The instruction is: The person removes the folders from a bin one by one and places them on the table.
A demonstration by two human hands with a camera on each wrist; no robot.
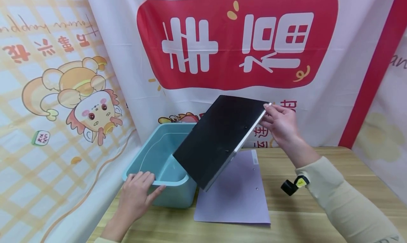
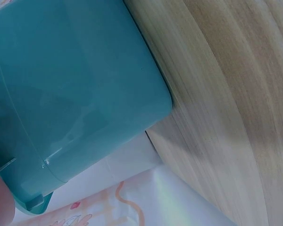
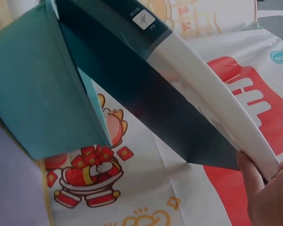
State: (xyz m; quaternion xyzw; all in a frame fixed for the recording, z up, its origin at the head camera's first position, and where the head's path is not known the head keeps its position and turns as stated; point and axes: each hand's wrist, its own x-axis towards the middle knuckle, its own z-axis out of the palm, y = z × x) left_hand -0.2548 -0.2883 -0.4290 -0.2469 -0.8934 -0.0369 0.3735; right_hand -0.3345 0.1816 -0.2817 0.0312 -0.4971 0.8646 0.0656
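My right hand (image 1: 281, 123) pinches one end of the pale spine of a black file folder (image 1: 219, 135). The folder is tilted, its lower left corner over the opening of a light blue plastic bin (image 1: 171, 195). In the right wrist view, the spine (image 3: 212, 94) is part white and part dark, with a small label (image 3: 143, 19) on the dark part. At the bin's near left corner, my left hand (image 1: 135, 193) grips the rim, fingers over the edge and thumb outside. The left wrist view shows mostly the bin's outer wall (image 2: 80, 84).
A purple file folder (image 1: 230, 204) lies flat on the wooden table (image 1: 302, 214), right of the bin and partly beneath the raised black one. Printed cloth (image 1: 111, 52) hangs behind the table and along its left side. A black wrist strap piece (image 1: 289, 187) sticks out from the right sleeve.
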